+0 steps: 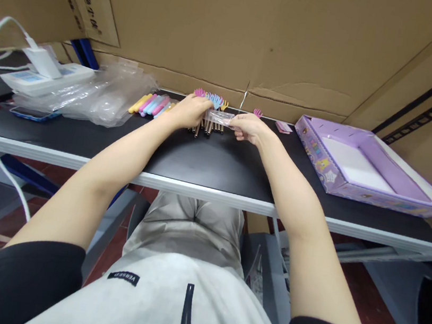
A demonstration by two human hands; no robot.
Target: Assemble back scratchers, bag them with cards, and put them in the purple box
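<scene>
A crumpled clear plastic sleeve (pixel 220 117) stretches between my two hands above the desk. My left hand (pixel 194 113) is closed at its left end, with the fingertips partly hidden. At the other end, my right hand (pixel 249 128) pinches the sleeve between thumb and fingers. Under and behind the sleeve lies a bunch of back scratchers (pixel 213 100) with pink, blue and yellow claw heads and metal rods pointing towards me. My left hand covers part of them. Left of that hand, several pastel handles (pixel 152 105) lie in a row. A pink claw head (pixel 257 112) shows behind my right hand.
Clear plastic bags (pixel 105 94) are heaped at the left, beside a power strip (pixel 46 79) with a white charger (pixel 42 60) and cable. A phone (pixel 34 114) lies partly under them. At right sit a small pink card (pixel 283 127) and an open purple box (pixel 376 191). Cardboard walls (pixel 234 30) stand behind.
</scene>
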